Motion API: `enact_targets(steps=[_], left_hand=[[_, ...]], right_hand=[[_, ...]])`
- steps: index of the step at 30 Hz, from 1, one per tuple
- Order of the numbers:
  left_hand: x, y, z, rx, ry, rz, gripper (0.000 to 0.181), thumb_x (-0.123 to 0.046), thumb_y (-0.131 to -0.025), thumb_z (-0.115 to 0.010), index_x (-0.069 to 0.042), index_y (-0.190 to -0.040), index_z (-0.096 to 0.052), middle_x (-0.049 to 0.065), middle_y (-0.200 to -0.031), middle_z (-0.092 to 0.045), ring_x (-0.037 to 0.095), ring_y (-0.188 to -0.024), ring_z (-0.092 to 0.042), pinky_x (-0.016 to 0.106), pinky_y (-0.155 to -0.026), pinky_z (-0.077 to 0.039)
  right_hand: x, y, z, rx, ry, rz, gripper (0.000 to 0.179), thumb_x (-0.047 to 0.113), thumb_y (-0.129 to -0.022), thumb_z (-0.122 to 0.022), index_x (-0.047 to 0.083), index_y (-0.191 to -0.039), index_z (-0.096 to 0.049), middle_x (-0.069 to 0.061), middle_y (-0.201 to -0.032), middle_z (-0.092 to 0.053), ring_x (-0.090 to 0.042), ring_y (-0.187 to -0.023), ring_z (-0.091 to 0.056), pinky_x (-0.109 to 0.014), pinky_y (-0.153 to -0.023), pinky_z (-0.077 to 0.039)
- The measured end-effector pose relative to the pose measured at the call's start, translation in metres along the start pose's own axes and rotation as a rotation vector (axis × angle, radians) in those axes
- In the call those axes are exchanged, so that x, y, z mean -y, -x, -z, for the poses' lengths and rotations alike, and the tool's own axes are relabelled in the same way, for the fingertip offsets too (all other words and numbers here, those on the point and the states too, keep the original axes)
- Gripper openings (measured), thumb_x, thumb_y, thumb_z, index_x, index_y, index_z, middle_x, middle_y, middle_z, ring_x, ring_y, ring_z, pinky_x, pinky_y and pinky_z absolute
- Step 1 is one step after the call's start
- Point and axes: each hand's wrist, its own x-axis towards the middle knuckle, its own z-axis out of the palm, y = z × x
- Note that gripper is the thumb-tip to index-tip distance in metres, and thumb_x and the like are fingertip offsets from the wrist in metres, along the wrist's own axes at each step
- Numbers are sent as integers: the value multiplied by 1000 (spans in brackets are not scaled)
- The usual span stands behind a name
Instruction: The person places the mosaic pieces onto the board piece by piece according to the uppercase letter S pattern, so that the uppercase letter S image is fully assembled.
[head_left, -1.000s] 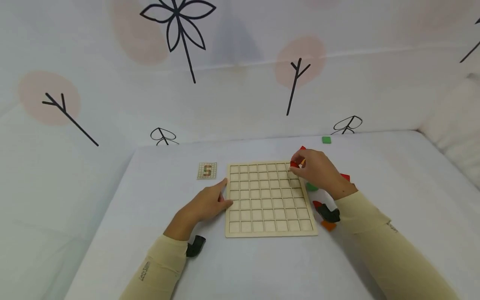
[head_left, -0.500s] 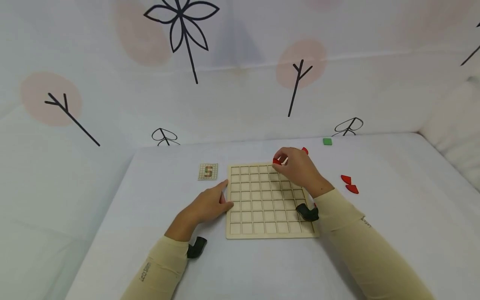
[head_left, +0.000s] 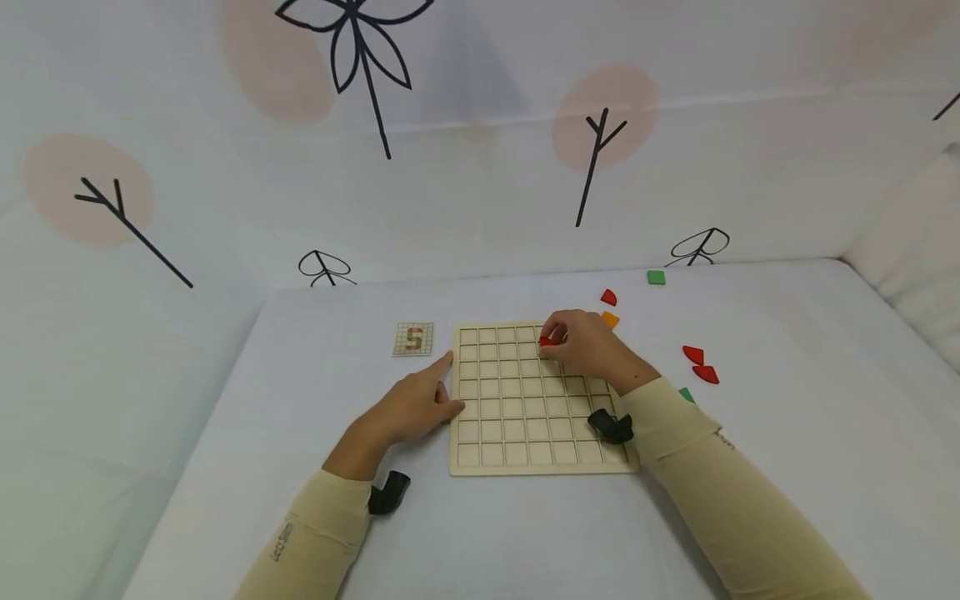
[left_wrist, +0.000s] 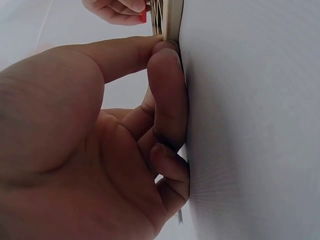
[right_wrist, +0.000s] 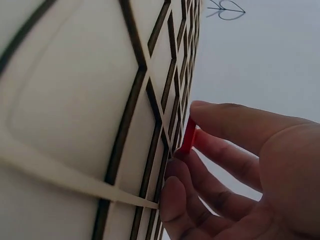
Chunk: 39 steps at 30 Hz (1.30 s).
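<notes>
A pale wooden grid board point(head_left: 525, 468) lies flat on the white table. My left hand point(head_left: 408, 408) rests at its left side, with the index finger and thumb set apart along the edge. In the left wrist view the left hand point(left_wrist: 115, 130) has its thumb against the rim and other fingers bent against the tabletop. Over the board's upper right part, my right hand point(head_left: 592, 348) pinches a small red tile point(head_left: 547, 342). In the right wrist view that red tile point(right_wrist: 188, 135) stands on edge between thumb and fingers, close over the grid.
A small pattern card point(head_left: 414, 339) with an S lies left of the board. To the right are a red quarter-round tile point(head_left: 609, 297), an orange tile point(head_left: 611, 320), a green square tile point(head_left: 656, 277), two more red tiles and a green piece beside the right sleeve.
The right hand has moved left over the board with the red tile, then slightly nearer and lower, uncovering the orange tile. The left hand has stayed at the board's left edge.
</notes>
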Motion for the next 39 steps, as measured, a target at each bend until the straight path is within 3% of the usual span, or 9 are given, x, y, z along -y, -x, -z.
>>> enact_targets(steps=[13, 26, 39], left_hand=[[-3, -1, 1, 6, 21, 22, 85, -29, -94, -71, -17, -161, -20, -1, -75, -62, 12, -61, -52, 28, -57, -41], [0, -2, 0, -8, 31, 20, 86, -30, -94, -71, -16, -161, -19, -1, -76, -62, 12, -61, -52, 28, -56, -42], [1, -1, 2, 7, 23, 22, 83, -29, -95, -70, -13, -160, -22, -1, -75, -62, 12, -60, -53, 28, -56, -41]], right_hand=[[-3, -1, 1, 21, 10, -16, 18, 18, -92, -72, 6, -104, -69, -13, -99, -69, -25, -88, -61, -39, -80, -51], [-6, -1, 6, 40, -12, -20, 16, 11, -96, -60, 7, -107, -72, -13, -102, -69, -25, -92, -60, -38, -80, -49], [-7, -2, 2, 50, -23, -16, 13, 13, -94, -68, 7, -106, -71, -12, -99, -67, -24, -89, -59, -36, -78, -48]])
